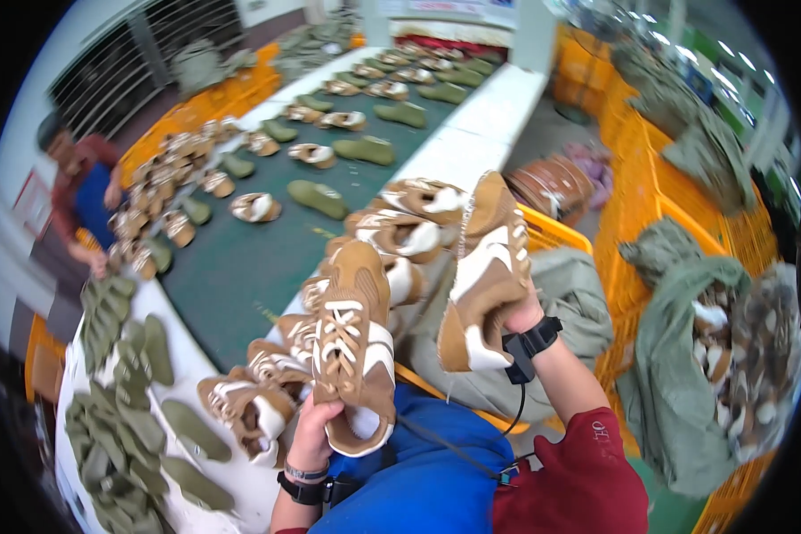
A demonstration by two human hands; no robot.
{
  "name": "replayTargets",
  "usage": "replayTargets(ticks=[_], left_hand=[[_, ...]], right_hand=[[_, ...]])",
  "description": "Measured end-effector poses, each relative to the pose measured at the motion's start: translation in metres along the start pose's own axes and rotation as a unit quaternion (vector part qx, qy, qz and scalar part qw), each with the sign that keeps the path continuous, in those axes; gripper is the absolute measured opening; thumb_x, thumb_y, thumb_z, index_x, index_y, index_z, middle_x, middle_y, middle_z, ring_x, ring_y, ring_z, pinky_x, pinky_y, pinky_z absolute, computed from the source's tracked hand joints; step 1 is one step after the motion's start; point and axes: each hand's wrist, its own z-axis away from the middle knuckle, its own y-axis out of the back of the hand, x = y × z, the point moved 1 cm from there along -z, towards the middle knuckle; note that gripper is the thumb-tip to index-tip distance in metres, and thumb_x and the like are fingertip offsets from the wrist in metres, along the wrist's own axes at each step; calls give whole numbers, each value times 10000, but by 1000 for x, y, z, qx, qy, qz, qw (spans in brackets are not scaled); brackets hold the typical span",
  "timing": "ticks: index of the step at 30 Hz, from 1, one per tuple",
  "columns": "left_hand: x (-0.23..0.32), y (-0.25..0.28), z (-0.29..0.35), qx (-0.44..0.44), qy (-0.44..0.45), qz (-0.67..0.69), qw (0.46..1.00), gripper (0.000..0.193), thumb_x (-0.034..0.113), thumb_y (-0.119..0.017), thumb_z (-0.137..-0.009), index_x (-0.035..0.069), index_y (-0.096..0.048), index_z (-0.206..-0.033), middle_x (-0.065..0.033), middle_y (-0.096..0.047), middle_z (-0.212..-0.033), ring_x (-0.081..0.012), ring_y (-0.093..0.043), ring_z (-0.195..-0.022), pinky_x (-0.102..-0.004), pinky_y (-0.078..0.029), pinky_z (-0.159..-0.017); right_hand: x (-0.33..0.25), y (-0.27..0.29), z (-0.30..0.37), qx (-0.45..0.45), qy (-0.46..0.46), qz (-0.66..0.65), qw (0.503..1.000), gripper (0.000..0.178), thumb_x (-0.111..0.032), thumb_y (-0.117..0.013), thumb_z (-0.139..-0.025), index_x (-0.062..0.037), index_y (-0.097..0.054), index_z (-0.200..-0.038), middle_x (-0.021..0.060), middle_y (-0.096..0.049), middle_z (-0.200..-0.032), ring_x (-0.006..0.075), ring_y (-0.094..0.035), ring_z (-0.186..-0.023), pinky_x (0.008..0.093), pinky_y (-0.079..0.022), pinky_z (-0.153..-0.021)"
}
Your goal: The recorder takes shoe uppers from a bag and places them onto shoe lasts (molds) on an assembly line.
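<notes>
My left hand (309, 438) grips a brown and white sneaker upper (354, 343) by its heel opening, its toe pointing away and its pale laces facing up. In my right hand (523, 311) is a matching sneaker upper (485, 285), held at the ankle opening, toe up, with its side turned toward me. Both are lifted in front of my blue apron (418, 476). Behind and between them, more brown and white uppers (409, 233) lie heaped along the near table edge. Another group of uppers (251, 405) sits beside my left hand.
A green conveyor belt (240, 258) carries spaced uppers and green shoe lasts (318, 199). More lasts (120, 427) are piled on the white table at left. A co-worker (84, 191) stands across the belt. Orange crates (667, 169) and sacks (676, 383) crowd the right.
</notes>
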Motion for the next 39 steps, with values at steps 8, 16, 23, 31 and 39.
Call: replayTargets(ticks=[8, 16, 23, 31, 39], left_hand=[[29, 69, 54, 28, -121, 187, 975, 423, 131, -458, -836, -11, -393, -1229, -140, -509, -1172, -243, -508, -1071, -362, -408, -931], [15, 103, 68, -103, -256, 380, 883, 374, 253, -405, -905, 46, -436, -1215, -95, -507, -1188, -219, -509, -1070, -367, -393, -949], [27, 125, 70, 17, -240, 431, 870, 422, 375, -452, -869, 122, -449, -1207, -55, -500, -1196, -212, -472, -1112, -380, -371, -959], [51, 135, 81, 5, -258, 394, 882, 444, 367, -422, -871, 3, -504, -1110, -186, -514, -1144, -359, -435, -1139, -488, -297, -1002], [100, 185, 142, 291, -209, -15, 934, 426, 141, -478, -835, 14, -385, -1231, -81, -541, -1106, -170, -590, -908, -301, -508, -758]], right_hand=[[133, -99, -80, -123, -201, 93, 967, 289, -211, -408, -901, -78, -461, -1152, 110, -544, -1104, 235, -536, -997, 384, -437, -882], [257, -170, -94, -226, -205, 529, 792, 437, -106, -456, -892, -71, -299, -1299, 67, -507, -1027, 118, -509, -883, 261, -444, -750], [229, -223, -42, -534, 145, 700, 451, 335, -167, -672, -720, -39, -549, -1005, 109, -532, -951, 195, -504, -777, 275, -445, -649], [216, -137, -77, -464, -64, 683, 561, 286, -178, -619, -789, -69, -528, -1038, 72, -556, -881, 174, -485, -723, 274, -423, -631], [175, -132, -102, -248, -375, 455, 769, 358, -112, -569, -817, -15, -473, -1148, 9, -572, -974, 108, -551, -830, 261, -450, -726]])
